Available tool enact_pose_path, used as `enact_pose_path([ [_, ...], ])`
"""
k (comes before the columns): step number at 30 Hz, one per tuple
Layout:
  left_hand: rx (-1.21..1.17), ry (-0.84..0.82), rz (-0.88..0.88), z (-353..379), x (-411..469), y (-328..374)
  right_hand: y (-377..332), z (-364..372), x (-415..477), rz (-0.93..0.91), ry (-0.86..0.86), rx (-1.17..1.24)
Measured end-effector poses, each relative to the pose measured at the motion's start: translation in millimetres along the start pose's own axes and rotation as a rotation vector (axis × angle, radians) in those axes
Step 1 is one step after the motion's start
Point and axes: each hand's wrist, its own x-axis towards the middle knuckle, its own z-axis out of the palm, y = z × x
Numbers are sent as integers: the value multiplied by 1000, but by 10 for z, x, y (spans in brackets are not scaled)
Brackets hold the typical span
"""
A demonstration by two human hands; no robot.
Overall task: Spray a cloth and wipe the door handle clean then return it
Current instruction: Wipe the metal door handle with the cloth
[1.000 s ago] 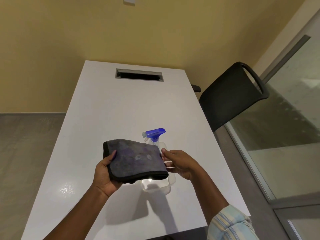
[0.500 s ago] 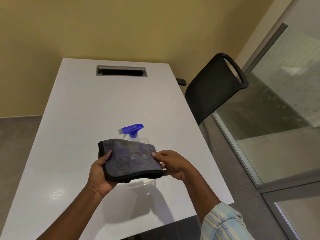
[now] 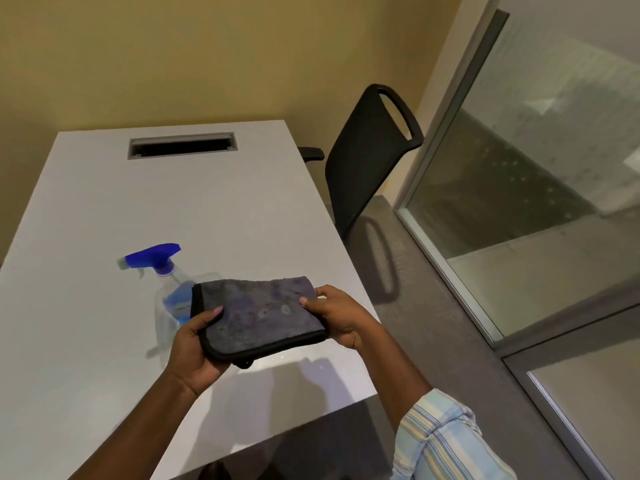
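A folded dark grey cloth [image 3: 258, 315] with a black hem and a few wet spots is held flat above the near part of the white table [image 3: 145, 209]. My left hand [image 3: 195, 348] grips its left edge from below, thumb on top. My right hand [image 3: 337, 315] pinches its right edge. A clear spray bottle with a blue trigger head [image 3: 157, 259] stands on the table just behind and left of the cloth, its body partly hidden by it. No door handle is in view.
A black office chair [image 3: 367, 161] stands at the table's right side. A glass partition with a grey metal frame [image 3: 446, 109] runs along the right. A cable slot [image 3: 181, 147] is cut into the table's far end. Yellow wall behind.
The view has swung to the right, so the table and bottle sit further left. Both hands still hold the cloth, now to the right of the bottle rather than in front of it.
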Motion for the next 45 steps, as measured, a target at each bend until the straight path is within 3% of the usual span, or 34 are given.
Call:
enact_pose_path([
  [11, 179, -78, -76, 1111, 5, -1142, 224, -1498, -490, -168, 259, -69],
  [17, 313, -153, -114, 1706, 19, -1702, 341, -2285, -834, -169, 408, -29],
  [30, 443, -288, -259, 2974, 427, -2663, 378, -3636, -1487, -247, 682, 290],
  [45, 438, -475, -432, 4717, 1590, -3613, -232, -5323, -1484, -321, 761, 708],
])
